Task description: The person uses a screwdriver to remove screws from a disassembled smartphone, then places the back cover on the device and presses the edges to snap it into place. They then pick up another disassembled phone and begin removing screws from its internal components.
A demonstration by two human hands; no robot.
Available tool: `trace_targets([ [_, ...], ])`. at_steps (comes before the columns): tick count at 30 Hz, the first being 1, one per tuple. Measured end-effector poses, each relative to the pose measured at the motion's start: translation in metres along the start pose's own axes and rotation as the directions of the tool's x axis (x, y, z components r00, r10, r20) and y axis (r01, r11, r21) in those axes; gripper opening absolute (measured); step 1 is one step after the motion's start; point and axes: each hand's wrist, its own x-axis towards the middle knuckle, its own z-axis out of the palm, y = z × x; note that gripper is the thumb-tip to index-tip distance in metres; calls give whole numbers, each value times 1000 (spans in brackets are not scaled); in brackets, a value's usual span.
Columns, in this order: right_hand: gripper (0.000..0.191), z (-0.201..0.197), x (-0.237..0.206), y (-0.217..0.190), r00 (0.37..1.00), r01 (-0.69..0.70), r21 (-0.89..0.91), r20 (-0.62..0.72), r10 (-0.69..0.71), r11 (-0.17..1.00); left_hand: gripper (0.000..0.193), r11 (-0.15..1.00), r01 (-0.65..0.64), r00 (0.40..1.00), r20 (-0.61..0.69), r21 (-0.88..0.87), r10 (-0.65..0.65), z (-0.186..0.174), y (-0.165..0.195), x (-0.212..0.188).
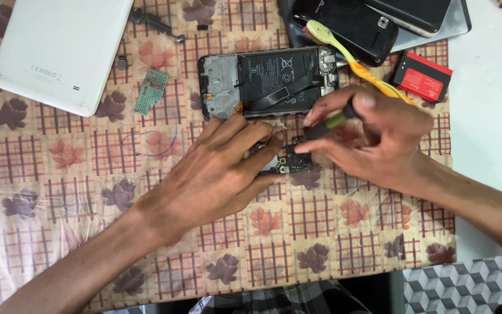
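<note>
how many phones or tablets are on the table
4: white tablet top left; opened phone centre, battery showing; black phone and dark phone stacked top right. The grey slab beneath may be another device.

Both forearms are bare, with no sleeves, watch or rings showing. The left hand (216, 174) and right hand (379, 139) have short, plain fingernails.

Bright, even overhead light; soft, short shadows fall beneath both hands where they meet. Mild glare on the white tablet (59, 49) far left of the grip. Focus sharp throughout; slight blur at fingertips.
</note>
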Motion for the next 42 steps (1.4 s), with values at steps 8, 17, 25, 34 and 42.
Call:
trace_targets([
  [8,78,-8,-6,11,991,64,122,108,-78,990,32,989,70,997,-31,-133,-75,0,3,4],
  [17,79,3,3,16,996,62,243,55,-77,968,36,987,95,994,-46,-131,-102,2,8,1],
  [25,76,-7,13,-4,971,71,135,218,-99,988,29,987,90,994,-57,-135,-98,3,10,-1],
  [34,76,-5,28,-6,985,58,229,143,-93,972,28,984,99,993,-50,-149,-107,4,8,0],
  [42,87,-4,19,2,983,99,271,124,-137,957,35,987,85,993,-64,-139,-95,4,8,0],
])
